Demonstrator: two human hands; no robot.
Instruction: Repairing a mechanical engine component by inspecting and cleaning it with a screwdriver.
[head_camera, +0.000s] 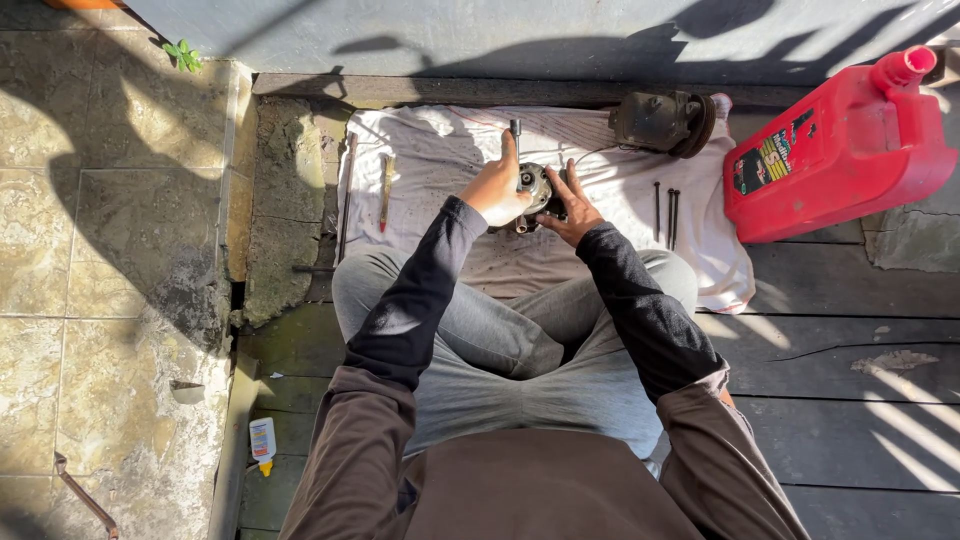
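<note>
Two hands: both on one small motor part (537, 187), which sits on the cloth (440, 150) just ahead of the knees.
Left hand (497, 190): closed round a tool shaft (516, 135) standing upright on top of the part.
Right hand (570, 208): fingers spread, pressed flat against the part's right side, steadying it.
Part: rounded grey metal casing; likely heavy for its size, rigid, perhaps greasy; best held round the body, as the right hand does.
Cloth: white, soft, creased, stained.
Left of part: flat blade tool (386, 190) and a long thin rod (347, 190) lying on the cloth edge.
Right of part: three dark bolts (668, 215), side by side.
Beyond part, right: dark round housing (665, 122).
Far right: red plastic jug (838, 150), capped, off the cloth.
</note>
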